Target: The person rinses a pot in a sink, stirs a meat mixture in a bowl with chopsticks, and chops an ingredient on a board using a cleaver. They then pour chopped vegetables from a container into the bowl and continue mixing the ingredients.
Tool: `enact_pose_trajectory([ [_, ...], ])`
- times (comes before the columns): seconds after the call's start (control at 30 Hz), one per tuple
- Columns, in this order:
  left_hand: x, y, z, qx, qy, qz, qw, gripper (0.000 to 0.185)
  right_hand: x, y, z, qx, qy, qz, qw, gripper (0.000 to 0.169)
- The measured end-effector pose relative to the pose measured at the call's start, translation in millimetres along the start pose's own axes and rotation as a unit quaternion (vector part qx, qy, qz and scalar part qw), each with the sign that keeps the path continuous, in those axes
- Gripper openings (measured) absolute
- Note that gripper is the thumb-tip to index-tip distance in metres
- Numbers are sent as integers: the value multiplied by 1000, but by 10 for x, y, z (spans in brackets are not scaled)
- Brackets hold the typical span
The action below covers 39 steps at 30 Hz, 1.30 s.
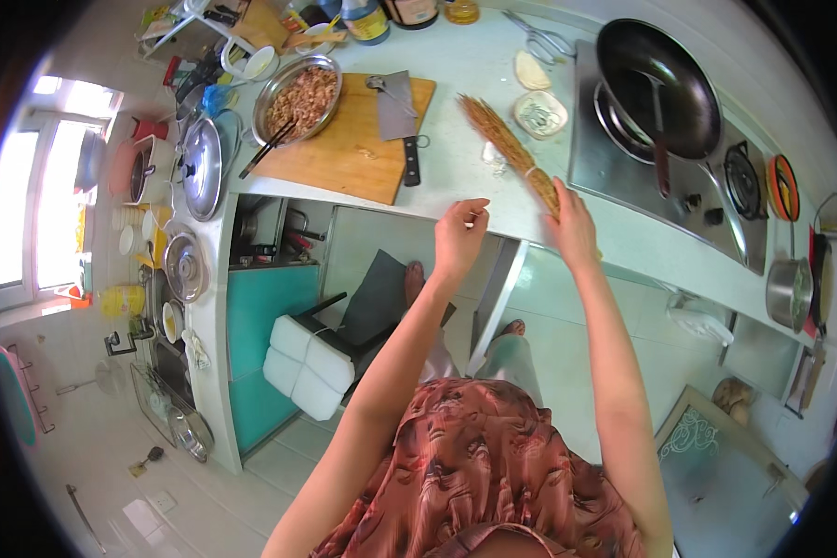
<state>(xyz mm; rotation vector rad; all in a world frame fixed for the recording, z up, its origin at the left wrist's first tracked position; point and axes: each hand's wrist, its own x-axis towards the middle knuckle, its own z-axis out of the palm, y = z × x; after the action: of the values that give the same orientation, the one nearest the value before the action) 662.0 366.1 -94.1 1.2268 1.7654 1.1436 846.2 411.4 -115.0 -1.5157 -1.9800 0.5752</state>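
My right hand [576, 234] grips the handle end of a straw hand brush [499, 132] at the counter's front edge. The bristles point away to the upper left over the white countertop [453, 171]. Loosely curled, my left hand [460, 234] hovers by the same edge; whether something small is between its fingers cannot be told. White scraps [494, 157] lie beside the brush. Left of it is a wooden cutting board [335, 164] with a cleaver [394, 111] and a metal spoon [383, 85]. A steel bowl of minced filling [307, 94] overlaps the board, with dark chopsticks [268, 148] in it.
At the right, a wok [659, 84] sits on the gas stove [589, 153]. A small dish [540, 114], a pale flat piece [532, 71] and scissors [543, 40] lie beyond the brush. A padded chair [308, 366] stands below; pot lids [204, 167] line the left counter.
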Motion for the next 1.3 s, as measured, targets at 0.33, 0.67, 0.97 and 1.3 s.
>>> enact_pose_trajectory([
  [0.33, 662, -605, -1437, 66, 7, -3, 998, 12, 570, -960, 901, 15, -14, -27, 999, 35],
  [0.67, 1135, -881, -2047, 100, -28, 20, 994, 16, 1332, -1331, 1288, 75, -171, 248, 950, 44],
  [0.97, 1505, -944, -1800, 232, -86, 200, 948, 33, 872, -1862, 870, -48, 54, 148, 986, 34],
  [1.3, 1392, -870, -1788, 291, -34, 191, 937, 28, -194, -2270, 1118, -16, -146, 172, 974, 35],
])
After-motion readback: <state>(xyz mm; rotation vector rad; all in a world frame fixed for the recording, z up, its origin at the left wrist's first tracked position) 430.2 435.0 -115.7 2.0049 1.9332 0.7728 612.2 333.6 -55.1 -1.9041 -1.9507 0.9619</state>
